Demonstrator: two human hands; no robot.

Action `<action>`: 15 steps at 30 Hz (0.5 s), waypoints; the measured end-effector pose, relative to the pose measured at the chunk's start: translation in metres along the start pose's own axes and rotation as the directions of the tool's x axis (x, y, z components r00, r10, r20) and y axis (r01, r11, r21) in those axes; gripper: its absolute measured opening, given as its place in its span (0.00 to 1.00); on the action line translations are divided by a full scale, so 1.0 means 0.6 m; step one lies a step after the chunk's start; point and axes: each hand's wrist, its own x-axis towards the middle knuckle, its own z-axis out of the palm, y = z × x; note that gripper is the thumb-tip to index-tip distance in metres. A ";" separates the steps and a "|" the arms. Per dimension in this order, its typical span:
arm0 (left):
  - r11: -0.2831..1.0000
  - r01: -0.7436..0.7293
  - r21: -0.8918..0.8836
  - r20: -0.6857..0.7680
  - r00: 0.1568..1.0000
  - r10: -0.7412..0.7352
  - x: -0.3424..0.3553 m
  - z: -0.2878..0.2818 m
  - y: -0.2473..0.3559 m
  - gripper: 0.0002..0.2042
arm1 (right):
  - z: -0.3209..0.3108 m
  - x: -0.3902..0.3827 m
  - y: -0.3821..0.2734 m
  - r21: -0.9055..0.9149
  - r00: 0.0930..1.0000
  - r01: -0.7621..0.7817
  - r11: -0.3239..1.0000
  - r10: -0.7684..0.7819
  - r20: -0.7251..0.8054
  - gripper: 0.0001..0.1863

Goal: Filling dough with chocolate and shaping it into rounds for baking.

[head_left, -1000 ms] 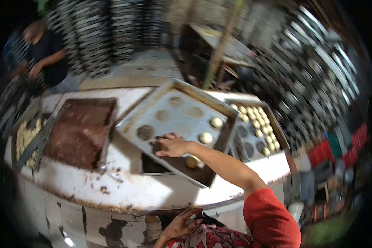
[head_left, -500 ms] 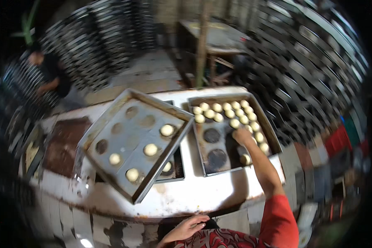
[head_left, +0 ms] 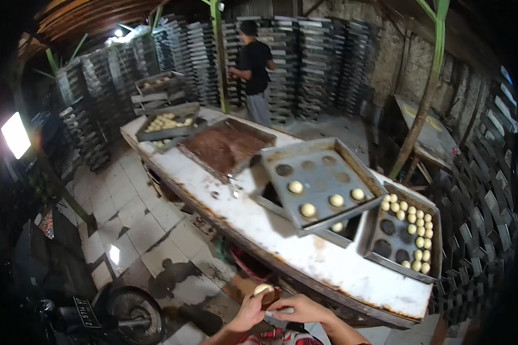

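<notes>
Close to my body, my left hand (head_left: 247, 312) holds a pale dough ball (head_left: 263, 289) up in its fingers. Right beside it, my right hand (head_left: 304, 309) is closed around a small tool with a pale handle (head_left: 281, 311); its kind is unclear. Something dark brown (head_left: 272, 297) shows between the hands, next to the ball. Beyond them on the white table, a metal tray (head_left: 313, 177) with several spaced dough balls lies askew on another tray. At the right end, a second tray (head_left: 395, 246) holds rows of smaller dough balls.
The long white table (head_left: 328, 264) also carries a shallow tray of brown crumbly filling (head_left: 230, 144) and a far tray of dough balls (head_left: 167, 122). A person in dark clothes (head_left: 256, 69) stands behind it. Tray stacks (head_left: 313, 69) line the walls; a motorcycle (head_left: 115, 316) stands lower left.
The view has swung left. My right hand has come back from the dough-ball tray to my left hand. A dough ball is now in my left hand, a tool in my right.
</notes>
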 end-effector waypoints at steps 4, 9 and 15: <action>0.582 -0.531 0.615 0.199 0.820 0.537 -0.084 -0.094 0.057 0.16 | 0.141 0.174 -0.024 0.381 0.870 0.156 0.911 0.056 -0.489 0.08; 0.896 -0.410 0.171 0.130 0.911 0.391 -0.092 -0.208 0.133 0.21 | 0.221 0.391 0.039 0.083 0.947 -0.006 0.997 0.032 -0.321 0.16; 0.856 -0.453 -0.251 -0.161 0.891 0.424 -0.098 -0.283 0.245 0.17 | 0.095 0.555 0.110 -0.219 0.699 -0.027 0.975 -0.138 -0.702 0.10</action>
